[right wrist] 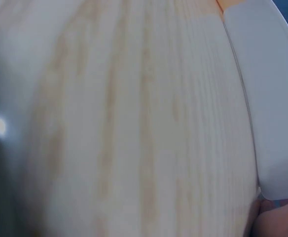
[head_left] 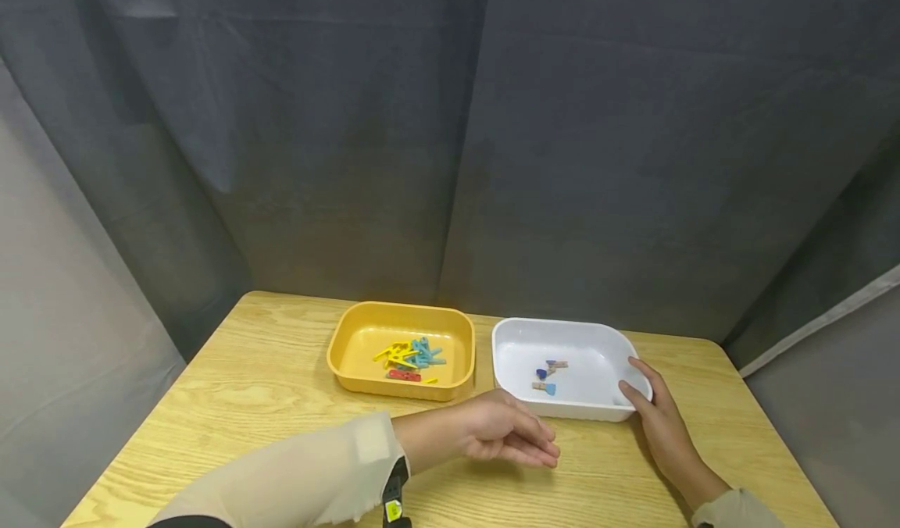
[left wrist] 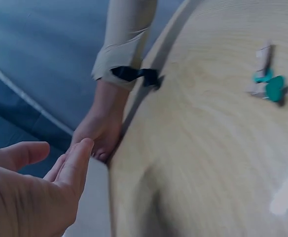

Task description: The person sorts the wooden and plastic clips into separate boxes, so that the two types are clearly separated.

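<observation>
Your left hand (head_left: 509,434) hovers nearest the camera, over the wooden table (head_left: 232,403) just in front of the white tray (head_left: 516,340), fingers loosely extended and holding nothing. In the left wrist view the same fingers (left wrist: 70,168) stretch out relaxed. Your right hand (head_left: 657,419) rests on the table at the white tray's right front corner, fingers straight and touching its rim; the right wrist view shows only blurred wood grain and the tray's edge (right wrist: 267,108). Inside the white tray lie two small wooden clips (head_left: 548,378) with blue tips, close together near the middle. Farther left, just beside the white tray, the yellow tray (head_left: 351,348) holds a heap of yellow, blue and red clothespins (head_left: 410,358). A dark curtain (head_left: 450,137) hangs behind the table.
</observation>
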`<action>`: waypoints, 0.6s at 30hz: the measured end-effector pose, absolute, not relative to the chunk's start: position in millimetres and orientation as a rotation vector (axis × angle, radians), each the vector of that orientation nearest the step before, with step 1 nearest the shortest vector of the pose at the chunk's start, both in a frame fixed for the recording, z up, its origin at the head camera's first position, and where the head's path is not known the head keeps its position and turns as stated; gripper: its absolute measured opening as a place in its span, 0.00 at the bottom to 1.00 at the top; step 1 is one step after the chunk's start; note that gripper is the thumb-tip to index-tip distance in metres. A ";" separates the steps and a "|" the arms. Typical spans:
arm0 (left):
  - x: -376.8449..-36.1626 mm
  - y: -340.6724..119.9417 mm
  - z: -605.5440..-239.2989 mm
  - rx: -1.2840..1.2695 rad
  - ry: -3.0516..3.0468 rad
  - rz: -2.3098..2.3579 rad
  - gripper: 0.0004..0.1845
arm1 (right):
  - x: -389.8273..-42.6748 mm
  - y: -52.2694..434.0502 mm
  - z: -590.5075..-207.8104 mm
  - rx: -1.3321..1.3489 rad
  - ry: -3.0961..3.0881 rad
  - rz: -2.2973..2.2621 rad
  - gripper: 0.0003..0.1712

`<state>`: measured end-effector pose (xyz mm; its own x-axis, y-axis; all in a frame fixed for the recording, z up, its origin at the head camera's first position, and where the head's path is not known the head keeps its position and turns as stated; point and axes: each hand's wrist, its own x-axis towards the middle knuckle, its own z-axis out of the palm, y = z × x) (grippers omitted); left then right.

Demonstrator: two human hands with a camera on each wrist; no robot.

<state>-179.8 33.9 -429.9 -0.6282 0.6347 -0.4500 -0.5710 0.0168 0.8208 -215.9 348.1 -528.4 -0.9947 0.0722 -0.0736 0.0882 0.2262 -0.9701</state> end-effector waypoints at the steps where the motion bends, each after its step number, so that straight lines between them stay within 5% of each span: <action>1: -176.6 31.8 -431.6 0.077 1.424 1.730 0.10 | -216.0 348.2 -528.8 0.161 2.446 -1.942 0.42; 18: -136.1 -24.0 -468.9 0.179 1.612 1.290 0.06 | -217.7 349.2 -530.0 0.185 2.430 -1.943 0.42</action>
<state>-136.1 -24.0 -468.9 -0.4699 0.6455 -0.6021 -0.4463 0.4148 0.7930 -217.7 349.2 -530.0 -0.9927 0.0774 -0.0930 0.1077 0.2159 -0.9705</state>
